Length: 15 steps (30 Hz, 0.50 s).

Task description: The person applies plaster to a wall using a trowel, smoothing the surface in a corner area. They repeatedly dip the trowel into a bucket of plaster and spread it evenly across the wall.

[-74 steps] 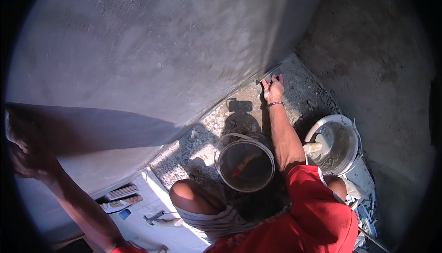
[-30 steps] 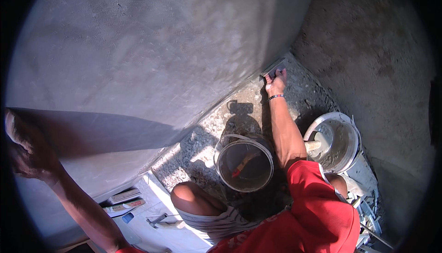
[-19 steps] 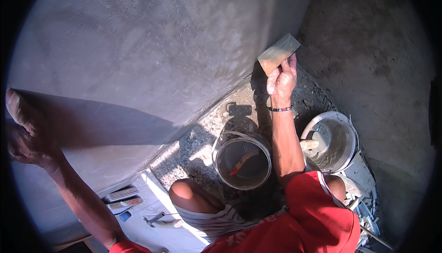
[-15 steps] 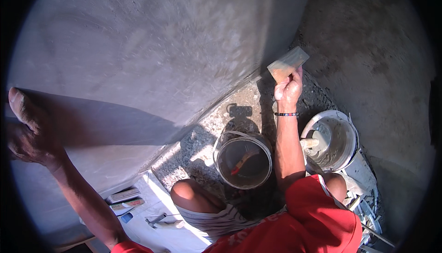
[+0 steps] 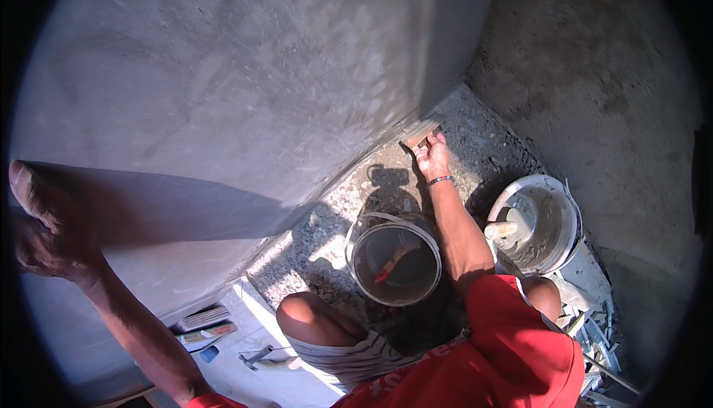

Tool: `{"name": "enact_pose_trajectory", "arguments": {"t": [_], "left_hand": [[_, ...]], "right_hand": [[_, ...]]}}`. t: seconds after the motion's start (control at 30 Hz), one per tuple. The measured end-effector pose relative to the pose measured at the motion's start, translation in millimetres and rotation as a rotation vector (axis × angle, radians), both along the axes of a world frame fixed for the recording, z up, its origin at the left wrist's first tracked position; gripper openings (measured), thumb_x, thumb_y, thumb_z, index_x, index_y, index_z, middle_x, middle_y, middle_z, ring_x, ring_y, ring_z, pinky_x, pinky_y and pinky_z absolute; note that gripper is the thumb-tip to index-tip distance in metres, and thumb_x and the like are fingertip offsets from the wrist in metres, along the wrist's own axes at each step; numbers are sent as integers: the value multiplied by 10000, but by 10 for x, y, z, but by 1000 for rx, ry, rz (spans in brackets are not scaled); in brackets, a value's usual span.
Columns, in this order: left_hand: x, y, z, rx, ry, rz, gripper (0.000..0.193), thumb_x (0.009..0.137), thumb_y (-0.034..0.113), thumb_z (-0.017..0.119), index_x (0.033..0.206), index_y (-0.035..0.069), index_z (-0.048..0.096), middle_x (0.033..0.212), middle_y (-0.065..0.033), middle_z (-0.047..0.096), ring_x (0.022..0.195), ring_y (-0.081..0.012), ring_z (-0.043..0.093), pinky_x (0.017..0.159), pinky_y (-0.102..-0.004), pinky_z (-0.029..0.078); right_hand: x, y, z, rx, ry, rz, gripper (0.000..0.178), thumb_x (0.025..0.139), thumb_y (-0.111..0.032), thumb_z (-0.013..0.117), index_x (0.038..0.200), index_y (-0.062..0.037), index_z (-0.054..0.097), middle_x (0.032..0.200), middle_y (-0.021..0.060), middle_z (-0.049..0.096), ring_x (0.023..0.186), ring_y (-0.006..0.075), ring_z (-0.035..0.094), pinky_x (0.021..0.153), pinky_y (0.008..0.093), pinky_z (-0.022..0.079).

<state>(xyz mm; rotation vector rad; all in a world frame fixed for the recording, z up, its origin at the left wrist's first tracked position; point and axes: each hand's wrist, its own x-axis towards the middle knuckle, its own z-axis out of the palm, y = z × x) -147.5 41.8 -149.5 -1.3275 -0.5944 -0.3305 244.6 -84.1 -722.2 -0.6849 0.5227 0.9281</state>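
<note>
My right hand closes around a flat, straight-edged scraper blade, which is tilted low against the foot of the grey wall, where it meets the rough ground. On the far left, my left hand is beside the same wall, thumb raised and fingers curled; the dark picture rim hides what they hold, if anything. Between my knees and the wall stands a round bucket with murky liquid and a red-handled paintbrush inside.
Right of my forearm, a second bucket holds grey paste and a tool with a pale handle. Scrap strips lie below it. At lower left, a white board carries a hammer-like tool and packets. Another wall rises at right.
My right hand has swung leftward and down with the scraper, from raised near the corner to the wall's foot. My left hand has shifted slightly downward.
</note>
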Motion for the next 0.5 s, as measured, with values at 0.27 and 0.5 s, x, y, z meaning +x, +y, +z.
{"name": "enact_pose_trajectory", "arguments": {"t": [0.27, 0.5], "left_hand": [[-431, 47, -96, -39, -225, 208, 394, 882, 395, 653, 1192, 156, 608, 870, 7, 674, 839, -142, 636, 804, -360, 469], [-521, 65, -109, 86, -101, 248, 405, 909, 389, 617, 1231, 147, 573, 875, -24, 655, 823, -185, 621, 789, -350, 473]], "right_hand": [[-31, 132, -156, -15, -34, -3, 350, 950, 1, 429, 1285, -94, 387, 1160, 122, 572, 1049, 313, 599, 880, 582, 506], [-71, 259, 69, -140, -103, 47, 376, 905, -17, 564, 1233, -134, 423, 1077, 67, 579, 940, 240, 599, 841, 521, 532]]}}
